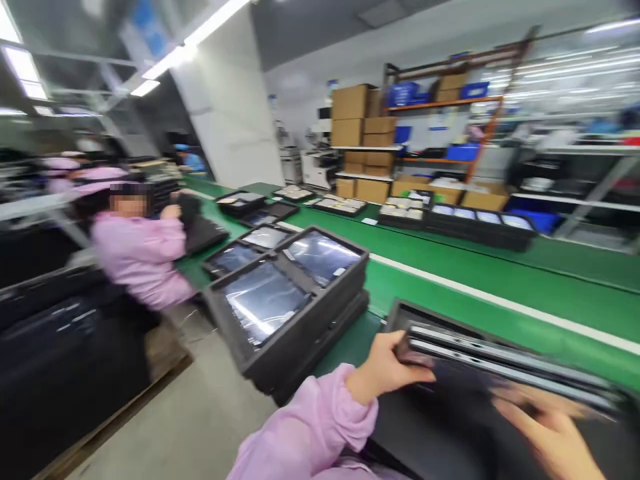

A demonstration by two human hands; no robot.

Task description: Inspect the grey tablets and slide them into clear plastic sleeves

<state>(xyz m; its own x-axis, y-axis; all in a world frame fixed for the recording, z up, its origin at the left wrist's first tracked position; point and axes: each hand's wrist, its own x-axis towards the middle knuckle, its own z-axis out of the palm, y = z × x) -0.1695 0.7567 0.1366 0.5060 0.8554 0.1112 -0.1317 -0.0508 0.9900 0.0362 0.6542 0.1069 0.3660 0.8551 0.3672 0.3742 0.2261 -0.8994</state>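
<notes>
While the left hand grips a slab, the right hand lies blurred below it.

Left hand: the fingers are curled tightly around the left end of the slab, a thin grey device held level and edge-on to the camera, low and right of centre in the view. Right hand: it sits near the slab's right part, just under its near edge, and motion blur makes it impossible to tell whether it grips or is spread. The slab is just above a black tray at the near edge of the green belt. Beside the tray, to the left, a tray stack holds glossy screens and overhangs the belt edge. Further left, a co-worker in a pink coat faces the belt. Cartons stand on shelving behind the belt.
</notes>
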